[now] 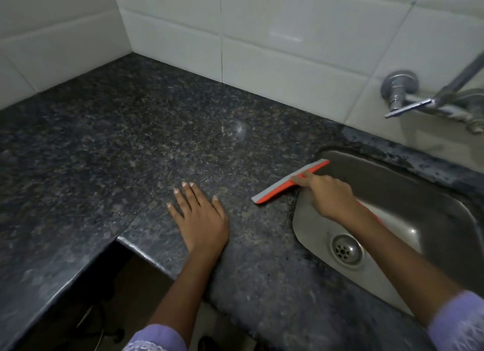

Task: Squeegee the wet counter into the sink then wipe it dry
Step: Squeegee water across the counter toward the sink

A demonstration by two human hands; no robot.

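Note:
A dark speckled granite counter (pixel 136 141) runs into a corner of white tiles. At the right lies a steel sink (pixel 429 219) with a round drain (pixel 347 250). An orange squeegee (pixel 277 189) with a grey blade rests at the sink's left rim, its far end over the basin. My right hand (pixel 327 193) grips its handle, index finger stretched along the bar. Resting flat on the counter to the left of the squeegee is my left hand (pixel 200 217), fingers spread and holding nothing.
A metal wall tap (pixel 408 99) juts out above the sink's far side. The counter has an L-shaped front edge (pixel 146 253) with a dark recess below at the lower left. Tiled walls (pixel 262 36) close off the back and left.

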